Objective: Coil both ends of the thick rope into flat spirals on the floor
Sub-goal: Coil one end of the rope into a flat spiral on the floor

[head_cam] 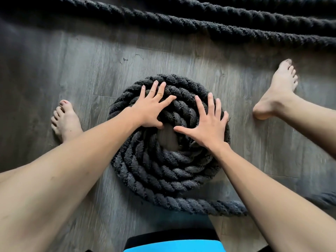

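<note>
A thick black twisted rope lies wound into a flat spiral (163,170) on the grey wood floor (63,70), with a small gap of bare floor at its centre. My left hand (151,108) presses flat on the spiral's far left turns, fingers spread. My right hand (207,124) presses flat on the right side, fingers spread too. The rope's tail (218,206) leaves the spiral at the near edge and runs right under my right forearm.
Two straight runs of the same rope (200,20) cross the floor at the far side. My bare left foot (65,122) and right foot (278,91) rest on either side of the spiral. Blue and black clothing (172,240) shows at the bottom.
</note>
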